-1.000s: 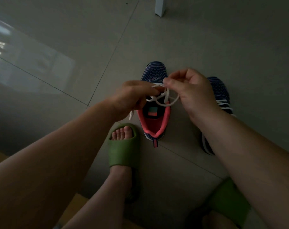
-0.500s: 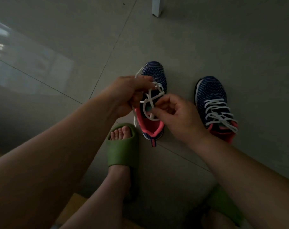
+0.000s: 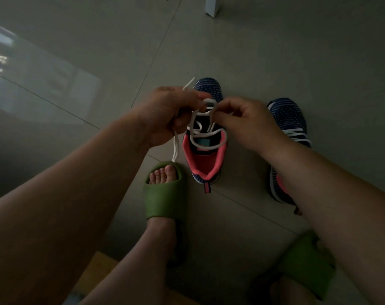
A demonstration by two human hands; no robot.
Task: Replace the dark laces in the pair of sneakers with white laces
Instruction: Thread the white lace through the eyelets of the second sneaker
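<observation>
Both bare forearms reach in from the near edge and meet over the navy knit sneaker with the coral-pink lining (image 3: 205, 164), which stands on the grey tiled floor (image 3: 275, 51) with its toe pointing far. The left hand (image 3: 165, 113) is curled, knuckles up, and grips the white shoelace (image 3: 200, 133); one lace end pokes out beyond its fingers towards the far side, and another length hangs from under its palm down to just above the toes in the green foam slide sandal on the left (image 3: 164, 194). The right hand (image 3: 246, 122) is bent at the wrist, its thumb and fingertips pinching a loop of the same lace above the tongue, close to the left hand's fingers. Slack loops of lace lie across the shoe's open throat. To the right, partly hidden by the right forearm, stands the second navy knit sneaker already laced in white (image 3: 290, 128), apart from the first. A second green slide sandal (image 3: 308, 267) sits at the near right. Tile joints run diagonally under the shoes; bare floor stretches far and left, with a white furniture leg (image 3: 212, 6) at the far edge.
</observation>
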